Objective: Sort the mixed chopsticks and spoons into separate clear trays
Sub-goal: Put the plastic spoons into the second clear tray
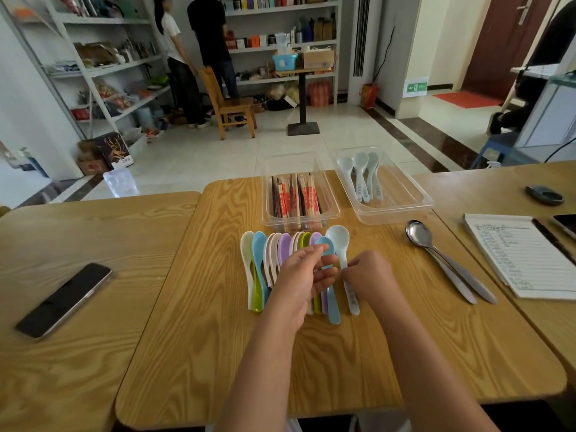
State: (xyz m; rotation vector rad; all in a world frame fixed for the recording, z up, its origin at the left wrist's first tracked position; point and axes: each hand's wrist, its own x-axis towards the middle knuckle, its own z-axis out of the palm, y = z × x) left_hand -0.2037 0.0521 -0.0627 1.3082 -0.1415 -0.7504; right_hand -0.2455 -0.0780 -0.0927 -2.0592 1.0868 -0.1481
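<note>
Being gripped by the curled fingers (328, 273) of the left hand (299, 275), a blue spoon (333, 304) is held at the right end of a row of coloured spoons (265, 260). Just right of it, a pale spoon (338, 236) is pinched by its handle in the right hand (371, 275). Beyond the fingers, chopsticks (296, 198) are seen in one clear tray (297, 160) and three pale spoons (361, 176) in another tray (402, 188).

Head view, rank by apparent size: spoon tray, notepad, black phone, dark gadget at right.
1. spoon tray and notepad: alike, notepad cropped, unranked
2. black phone
3. dark gadget
</note>
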